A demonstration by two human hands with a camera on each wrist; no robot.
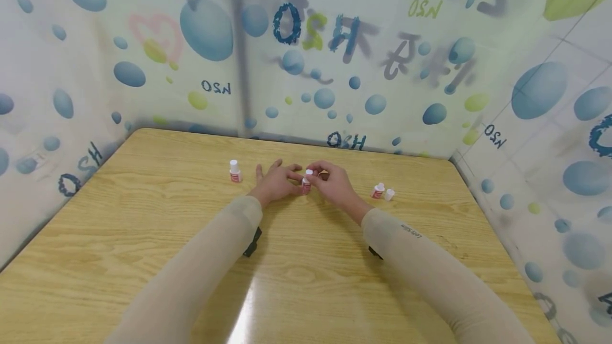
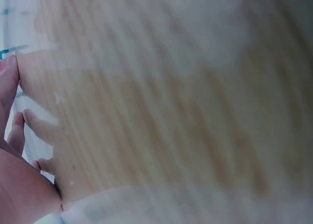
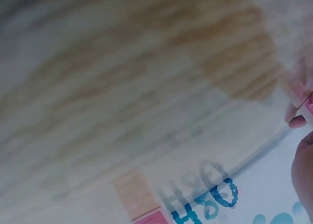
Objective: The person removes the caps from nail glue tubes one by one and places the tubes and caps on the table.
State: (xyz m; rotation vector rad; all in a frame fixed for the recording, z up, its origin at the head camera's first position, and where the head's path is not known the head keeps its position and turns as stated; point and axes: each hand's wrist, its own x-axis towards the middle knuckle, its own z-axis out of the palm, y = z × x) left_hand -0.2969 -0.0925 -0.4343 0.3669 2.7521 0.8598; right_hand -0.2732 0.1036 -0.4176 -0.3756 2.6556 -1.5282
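In the head view, a small white bottle with a pink label (image 1: 306, 187) stands upright between the two hands. My left hand (image 1: 277, 182) pinches its lower part with thumb and forefinger, the other fingers spread. My right hand (image 1: 336, 183) pinches the white cap (image 1: 309, 172) at its top; whether the cap is loose cannot be seen. In the left wrist view, only part of the left hand (image 2: 24, 180) shows at the edge. The right wrist view catches the right hand (image 3: 303, 172) and a sliver of the pink label (image 3: 309, 105).
A capped bottle (image 1: 235, 172) stands on the wooden table (image 1: 306, 291) to the left. On the right are an uncapped bottle (image 1: 377, 191) and a loose white cap (image 1: 389, 194) beside it. A patterned curtain (image 1: 296, 94) borders the table's back.
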